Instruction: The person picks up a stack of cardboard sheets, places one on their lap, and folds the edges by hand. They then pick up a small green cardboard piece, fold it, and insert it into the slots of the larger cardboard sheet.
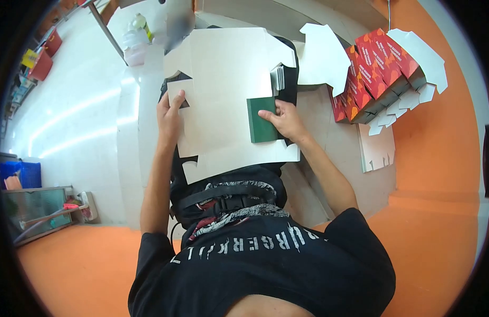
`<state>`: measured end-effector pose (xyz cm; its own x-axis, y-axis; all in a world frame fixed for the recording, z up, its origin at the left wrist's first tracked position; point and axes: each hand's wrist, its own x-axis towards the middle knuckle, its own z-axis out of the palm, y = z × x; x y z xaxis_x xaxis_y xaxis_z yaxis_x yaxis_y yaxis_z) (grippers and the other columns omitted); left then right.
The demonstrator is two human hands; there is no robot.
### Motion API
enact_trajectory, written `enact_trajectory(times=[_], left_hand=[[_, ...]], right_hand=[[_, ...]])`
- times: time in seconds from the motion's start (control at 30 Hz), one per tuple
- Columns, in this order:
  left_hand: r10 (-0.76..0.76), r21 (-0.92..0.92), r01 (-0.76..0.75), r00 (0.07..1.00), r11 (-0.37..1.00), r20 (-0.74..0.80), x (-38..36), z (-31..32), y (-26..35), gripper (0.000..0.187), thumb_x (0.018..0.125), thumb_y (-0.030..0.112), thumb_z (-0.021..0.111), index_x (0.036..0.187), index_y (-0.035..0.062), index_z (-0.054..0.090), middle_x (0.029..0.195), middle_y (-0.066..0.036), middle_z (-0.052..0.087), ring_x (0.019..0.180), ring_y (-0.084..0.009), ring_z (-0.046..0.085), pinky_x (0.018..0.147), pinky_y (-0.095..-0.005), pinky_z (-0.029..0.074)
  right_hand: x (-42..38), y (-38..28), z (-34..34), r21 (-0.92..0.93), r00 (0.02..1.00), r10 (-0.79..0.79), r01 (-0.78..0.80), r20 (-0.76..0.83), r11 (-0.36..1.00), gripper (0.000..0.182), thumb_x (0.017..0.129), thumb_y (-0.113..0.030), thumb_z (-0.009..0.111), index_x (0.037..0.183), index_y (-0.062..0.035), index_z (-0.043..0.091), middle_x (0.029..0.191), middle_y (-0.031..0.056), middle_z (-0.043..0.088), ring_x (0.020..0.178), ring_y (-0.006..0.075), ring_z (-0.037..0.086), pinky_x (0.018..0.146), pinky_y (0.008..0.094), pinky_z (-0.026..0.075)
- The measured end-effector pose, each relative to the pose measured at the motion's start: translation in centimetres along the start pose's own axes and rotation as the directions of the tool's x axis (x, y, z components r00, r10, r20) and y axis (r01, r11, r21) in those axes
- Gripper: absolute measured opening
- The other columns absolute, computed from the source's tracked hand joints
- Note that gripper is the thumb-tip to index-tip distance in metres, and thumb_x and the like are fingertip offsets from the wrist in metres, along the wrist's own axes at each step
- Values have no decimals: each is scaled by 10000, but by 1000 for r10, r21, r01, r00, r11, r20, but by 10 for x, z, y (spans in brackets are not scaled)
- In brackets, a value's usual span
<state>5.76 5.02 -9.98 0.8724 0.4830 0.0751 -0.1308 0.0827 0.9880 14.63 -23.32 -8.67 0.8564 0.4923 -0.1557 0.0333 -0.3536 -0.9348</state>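
Head view: left hand (170, 113) pinches white card blank (223, 79) at edge, likely steadying it; right hand (285, 120) grips folded-over green flap (261, 128), seemingly pinning crease. White card blank spans between both hands' fingers.

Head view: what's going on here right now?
The person's left hand holds the left edge of a white die-cut carton blank, opened out over the lap. The right hand grips a green panel at the blank's right side, thumb on top. Red printed cartons are lined up to the right.
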Motion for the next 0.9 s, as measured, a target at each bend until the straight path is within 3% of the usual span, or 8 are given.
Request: enact_trajectory(times=[0.13,0.17,0.27,0.4,0.43,0.57,0.67,0.9], left_hand=[[-28,-48,28,1000,998,-5,-2,0,1,280,947,227,572,1062,-26,607,928,-34,644,824,-94,571,743,-237,451],[-36,-70,35,999,997,-20,-1,0,1,279,947,226,572,1065,-25,607,930,-35,644,828,-95,572,748,-238,450],[-77,-130,70,996,989,-46,-3,-2,-7,277,948,223,571,1074,-21,607,942,-37,646,841,-98,577,761,-241,450],[-62,-132,51,995,990,-84,-4,6,-4,273,949,223,573,1078,-15,606,945,-37,646,840,-100,579,762,-245,452],[-55,-136,45,996,990,-74,-2,7,-3,274,947,223,575,1079,-15,606,944,-38,646,839,-101,579,762,-245,452],[-56,-164,40,994,986,-92,-5,8,-2,276,943,219,584,1079,-20,607,941,-45,646,833,-106,580,759,-247,453],[-65,-185,41,990,982,-127,-3,9,-2,271,941,211,587,1075,-24,609,954,-53,646,840,-112,583,758,-252,456],[39,-159,-86,959,983,-280,11,29,11,272,943,191,581,1081,-42,601,995,-79,643,876,-137,595,768,-272,465]], right_hand=[[-5,4,-3,33,998,-67,67,5,997,300,868,-193,708,1019,59,652,841,101,703,721,99,638,635,261,518],[-5,-4,-17,-406,994,104,-89,15,910,310,893,-208,675,1034,66,645,826,117,700,717,105,640,632,268,517],[-30,-23,-31,-100,994,25,-36,-107,994,306,935,-203,611,1091,61,622,828,94,681,724,111,624,674,255,509],[-67,23,-35,-147,916,-105,51,-387,988,338,889,-212,658,1089,58,628,927,163,684,794,183,670,722,290,527],[-74,30,-35,-421,887,-260,83,-381,903,434,852,-238,695,1149,62,596,1015,169,662,881,191,657,781,304,520],[-77,26,-43,-67,960,181,-199,-211,978,614,767,-258,761,1241,46,515,1035,195,639,988,282,630,877,372,487],[-71,40,-35,-350,964,-111,20,-242,936,635,737,-256,781,1229,36,505,1035,212,631,1008,328,621,893,400,474],[-30,-2,-33,-518,852,-331,84,-405,851,509,715,-154,762,1140,-28,512,1023,212,637,971,412,606,829,442,473]])
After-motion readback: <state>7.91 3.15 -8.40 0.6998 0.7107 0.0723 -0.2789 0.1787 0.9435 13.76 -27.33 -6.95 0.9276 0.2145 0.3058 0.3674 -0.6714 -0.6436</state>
